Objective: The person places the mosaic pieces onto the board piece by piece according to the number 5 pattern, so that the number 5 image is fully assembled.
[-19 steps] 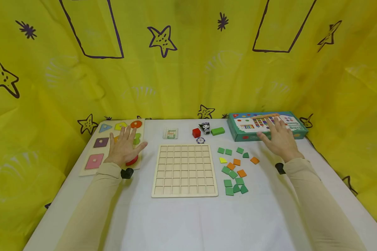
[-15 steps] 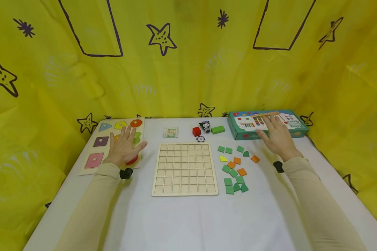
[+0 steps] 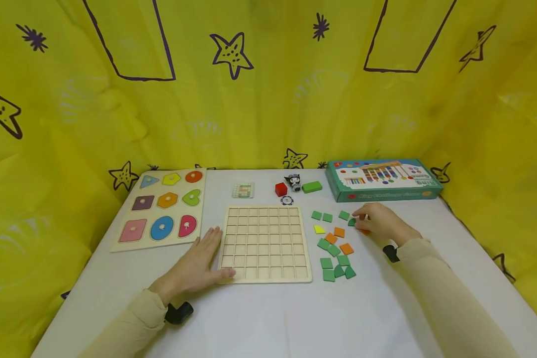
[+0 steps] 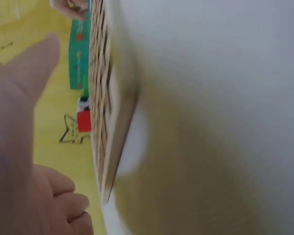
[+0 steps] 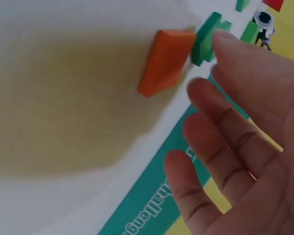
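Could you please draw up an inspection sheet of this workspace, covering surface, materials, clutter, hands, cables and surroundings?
Surface: white table.
Materials: grid board in the middle; loose green tiles, orange tiles and a yellow piece to its right; pattern card behind it.
Clutter: shape puzzle at left; red block, figure, green block and round chip behind; box at back right.
Left hand: at the grid board's left edge, thumb over its near corner.
Right hand: at the rightmost tiles; grip cannot be told.
Cables: nothing seen.
Surroundings: yellow sheeting with drawn stars.
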